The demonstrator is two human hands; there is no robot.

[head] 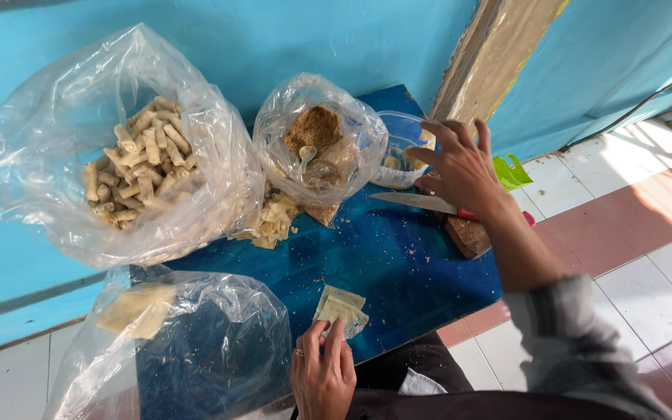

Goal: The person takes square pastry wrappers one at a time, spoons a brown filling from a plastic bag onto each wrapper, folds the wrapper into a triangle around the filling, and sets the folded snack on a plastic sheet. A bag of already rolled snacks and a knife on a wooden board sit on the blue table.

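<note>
A: While the left hand [323,373] pins the small folded wrapper [341,309] to the near edge of the blue table [398,264], fingertips resting on its lower corner without gripping it, where is the other hand?

B: The right hand [460,167] is well apart from it, fingers spread and empty, hovering at the clear plastic tub [400,148] on the far side. A knife [421,203] lies just under that hand.

A: So which step would you call this?

B: I judge it a filling step: the wrapper is laid out and the free hand is fetching something for it. Bringing it back would call for a careful pinch, then a crossing past the blade.

A: And round about?

B: A bag of brown crumbly filling [316,136] with a spoon stands beside the tub, a big bag of finished rolls [138,163] sits left, and a nearly empty bag of wrapper sheets [138,309] is nearest.
</note>
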